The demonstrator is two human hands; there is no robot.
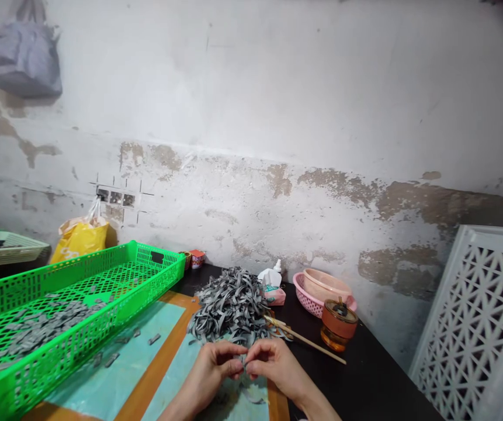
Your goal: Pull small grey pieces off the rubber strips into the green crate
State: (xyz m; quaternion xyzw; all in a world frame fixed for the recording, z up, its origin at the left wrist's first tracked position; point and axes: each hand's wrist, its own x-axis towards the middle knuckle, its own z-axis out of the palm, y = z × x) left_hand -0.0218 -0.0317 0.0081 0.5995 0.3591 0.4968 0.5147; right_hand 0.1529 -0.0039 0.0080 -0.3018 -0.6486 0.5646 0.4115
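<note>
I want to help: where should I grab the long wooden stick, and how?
Probably pinch the long wooden stick near its right end, from above: that thin end lies free on the black table, while the other meets the gray strips.

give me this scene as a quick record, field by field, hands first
left hand: thumb and fingertips drawn close, facing the other hand
right hand: fingers bent toward the left hand
between them: something small, too indistinct to name
just beyond: heap of grey strips
to the left: green basket holding small grey pieces
underneath: light blue sheet with orange bands
to the right: wooden stick, amber jar
</note>
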